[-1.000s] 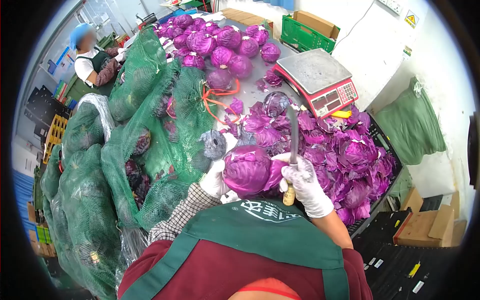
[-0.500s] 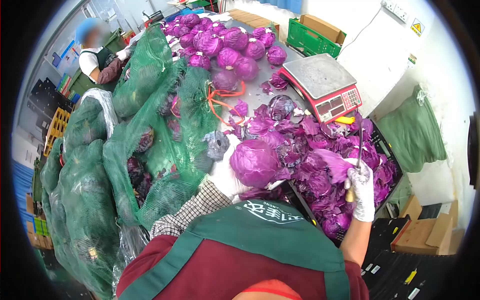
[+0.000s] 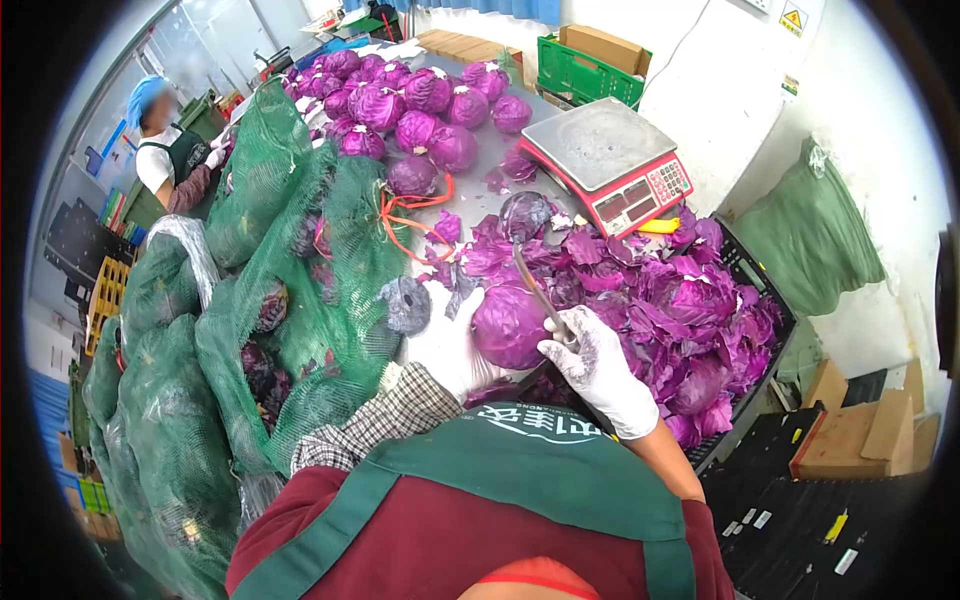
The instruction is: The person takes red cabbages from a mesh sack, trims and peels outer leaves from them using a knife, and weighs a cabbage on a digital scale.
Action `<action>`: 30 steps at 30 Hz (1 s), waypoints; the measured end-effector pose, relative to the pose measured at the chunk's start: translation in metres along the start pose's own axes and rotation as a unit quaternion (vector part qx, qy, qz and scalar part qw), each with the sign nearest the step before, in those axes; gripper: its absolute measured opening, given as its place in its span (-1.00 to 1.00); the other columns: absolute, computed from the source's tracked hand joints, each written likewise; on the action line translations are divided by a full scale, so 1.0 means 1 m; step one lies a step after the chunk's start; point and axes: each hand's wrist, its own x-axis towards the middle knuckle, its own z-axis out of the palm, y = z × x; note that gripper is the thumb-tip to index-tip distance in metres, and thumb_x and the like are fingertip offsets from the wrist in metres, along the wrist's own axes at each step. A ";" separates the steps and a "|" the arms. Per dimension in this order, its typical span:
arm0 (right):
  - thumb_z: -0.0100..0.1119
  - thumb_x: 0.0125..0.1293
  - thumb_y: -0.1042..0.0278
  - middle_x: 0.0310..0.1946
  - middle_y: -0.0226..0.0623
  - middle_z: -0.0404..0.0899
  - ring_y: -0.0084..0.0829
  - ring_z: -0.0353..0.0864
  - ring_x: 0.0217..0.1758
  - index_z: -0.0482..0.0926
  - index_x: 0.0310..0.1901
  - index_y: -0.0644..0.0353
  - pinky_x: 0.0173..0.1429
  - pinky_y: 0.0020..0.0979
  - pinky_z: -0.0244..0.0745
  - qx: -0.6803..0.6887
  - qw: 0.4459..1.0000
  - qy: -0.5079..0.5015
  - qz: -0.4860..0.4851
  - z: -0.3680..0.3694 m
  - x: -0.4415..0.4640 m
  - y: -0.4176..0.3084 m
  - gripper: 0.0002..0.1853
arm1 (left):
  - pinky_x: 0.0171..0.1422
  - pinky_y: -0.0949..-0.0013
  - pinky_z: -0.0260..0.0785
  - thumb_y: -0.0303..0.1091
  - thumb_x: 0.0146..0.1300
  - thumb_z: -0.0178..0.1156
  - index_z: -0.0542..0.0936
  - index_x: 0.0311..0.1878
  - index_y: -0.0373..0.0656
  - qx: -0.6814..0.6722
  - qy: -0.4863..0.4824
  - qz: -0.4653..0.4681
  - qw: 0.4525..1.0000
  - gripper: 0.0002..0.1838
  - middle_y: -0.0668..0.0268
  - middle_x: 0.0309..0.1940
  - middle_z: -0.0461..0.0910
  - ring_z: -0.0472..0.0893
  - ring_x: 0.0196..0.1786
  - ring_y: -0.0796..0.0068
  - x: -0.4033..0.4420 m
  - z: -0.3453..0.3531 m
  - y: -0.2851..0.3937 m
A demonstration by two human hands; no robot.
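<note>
My left hand (image 3: 447, 345), in a white glove, cups the left side of a purple cabbage (image 3: 508, 328). In my right hand (image 3: 602, 372), also gloved, is a knife (image 3: 534, 284); its narrow, curved blade points up and left across the cabbage's right side. Right fingertips are at the cabbage's edge, but whether they press on it I cannot tell. A crumpled grey thing (image 3: 406, 306) sits just beyond my left hand. Loose cabbage leaves (image 3: 600, 275) lie behind and right of the held cabbage, with a darker cabbage (image 3: 525, 215) among them.
A black crate (image 3: 785, 310) heaped with leaves stands at right. Beyond it is a red scale (image 3: 610, 165) with a yellow-handled item (image 3: 660, 226). Several cabbages (image 3: 425, 90) fill the table's far end. Green mesh sacks (image 3: 170, 430) crowd the left, where another person (image 3: 178, 155) stands.
My right hand has moved left with the knife, from over the crate to the held cabbage. The leaf beside that hand is no longer there. The view has shifted slightly.
</note>
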 end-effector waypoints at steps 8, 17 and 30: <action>0.30 0.22 0.49 -0.46 -0.46 0.44 -0.64 0.39 -0.37 0.50 -0.32 0.27 -0.28 -0.55 0.37 0.163 0.981 -0.091 0.061 -0.055 -0.036 0.002 -0.86 | 0.23 -0.33 0.31 0.29 0.31 -0.07 0.26 0.36 -0.04 -0.073 0.017 0.034 0.997 -0.27 0.03 0.33 0.25 0.35 0.30 -0.11 0.020 -0.001 -0.003; 0.49 0.04 0.36 -0.17 -0.44 0.50 -0.72 0.31 -0.43 0.55 0.03 0.21 -0.34 -0.62 0.29 0.078 0.996 0.048 0.001 -0.048 -0.007 0.017 -0.51 | 0.10 -0.40 0.33 0.41 0.22 -0.14 0.35 0.32 -0.05 -0.197 -0.020 -0.112 0.974 -0.19 -0.01 0.27 0.37 0.41 0.18 -0.31 0.034 0.023 -0.010; 0.11 0.26 0.62 -0.34 -0.33 0.53 -0.57 0.48 -0.35 0.52 -0.23 0.28 -0.22 -0.52 0.40 0.190 0.974 0.121 0.023 -0.051 0.025 0.036 -0.92 | 0.53 -0.12 -0.03 0.29 0.35 -0.18 0.13 0.44 -0.23 -0.007 -0.065 -0.192 0.979 -0.16 -0.01 0.43 0.14 0.19 0.46 0.06 0.080 -0.090 0.000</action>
